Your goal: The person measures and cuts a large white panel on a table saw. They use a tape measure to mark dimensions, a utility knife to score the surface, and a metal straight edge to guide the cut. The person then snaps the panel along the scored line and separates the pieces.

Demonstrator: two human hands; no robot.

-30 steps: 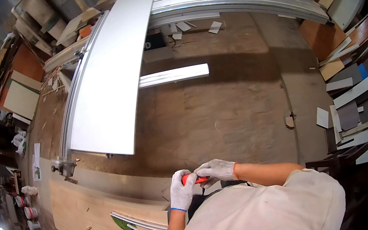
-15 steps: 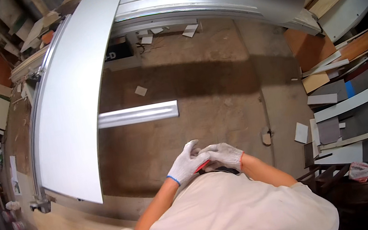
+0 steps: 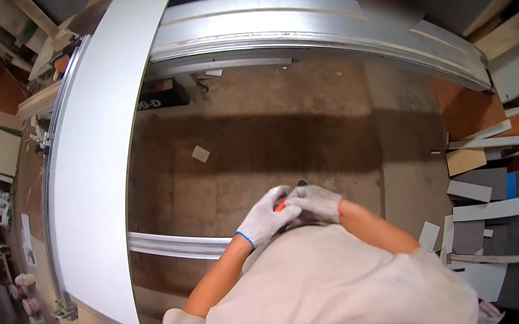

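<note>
At the far left, a cluttered desk (image 3: 22, 222) edge carries small tools and scraps, too blurred to name. Just right of it lies a long white panel (image 3: 96, 169), running from the upper middle of the view down to the lower left, with a metal rail along its left edge and a clamp (image 3: 64, 310) at its lower end. A short aluminium profile (image 3: 177, 244) sticks out from under the panel's right edge and runs toward the person's hands across the dusty brown floor (image 3: 256, 142). A small pale offcut (image 3: 201, 153) lies on the floor near the panel.

In the middle, both hands wear white knit gloves and meet in front of the person's chest, above the floor. The left hand (image 3: 265, 217), blue-cuffed, is curled over a small red-orange tool (image 3: 280, 205), of which only a sliver shows between the gloves. The right hand (image 3: 317, 204) lies against the left, fingers folded over the same tool, and a dark tip (image 3: 302, 184) pokes up just above its knuckles. Each hand's grip is closed tight around the tool; what kind of tool it is cannot be told.

Across the top, a wide curved aluminium beam (image 3: 318, 21) spans from the panel toward the right edge. At the right, on the floor, lies a heap of white, grey and wooden board offcuts (image 3: 493, 205).
</note>
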